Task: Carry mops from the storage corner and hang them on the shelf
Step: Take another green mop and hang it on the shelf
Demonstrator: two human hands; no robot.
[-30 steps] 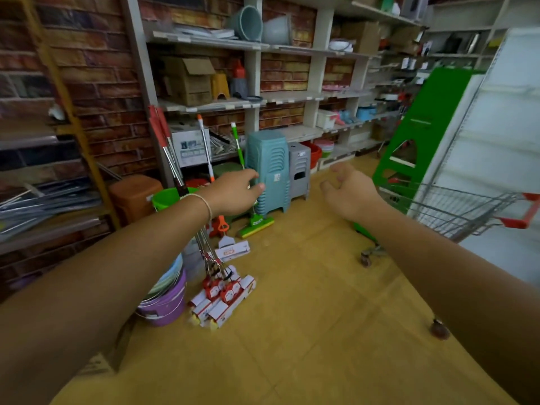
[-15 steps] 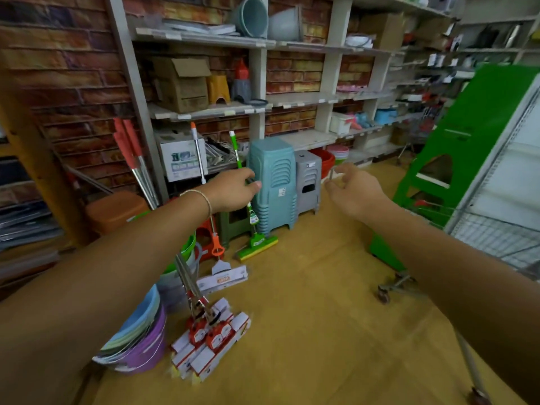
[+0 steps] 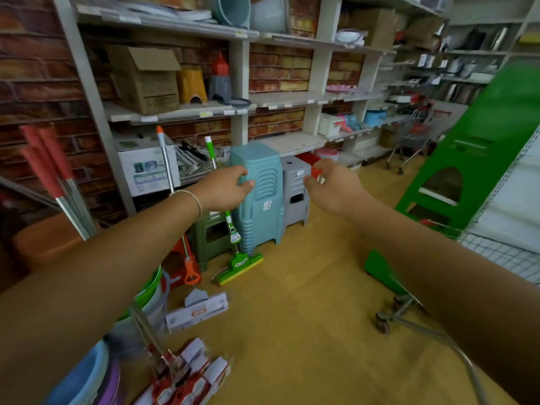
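A green-handled mop (image 3: 230, 229) leans against the white shelf (image 3: 181, 111), its green head (image 3: 240, 266) on the floor. My left hand (image 3: 225, 187) hovers in front of that handle at mid height, fingers curved in a loose C with nothing visibly clasped. My right hand (image 3: 331, 184) hangs in the air to its right, fingers relaxed and empty. An orange-tipped mop (image 3: 165, 162) stands just left, its head in white packaging (image 3: 198, 311). Several red-handled mops (image 3: 49, 159) lean at far left, their packaged heads (image 3: 187, 378) near my feet.
A teal stool stack (image 3: 263, 200), a grey stool (image 3: 295, 188) and a dark green stool (image 3: 210, 235) stand against the shelf. A green plastic stand (image 3: 473, 159) and a shopping cart (image 3: 496, 255) crowd the right. Stacked basins (image 3: 87, 375) sit bottom left.
I have stepped closer to the shelf and mops. Both hands have stretched further forward, the left staying over the green mop handle, the right drawing nearer to the stools.
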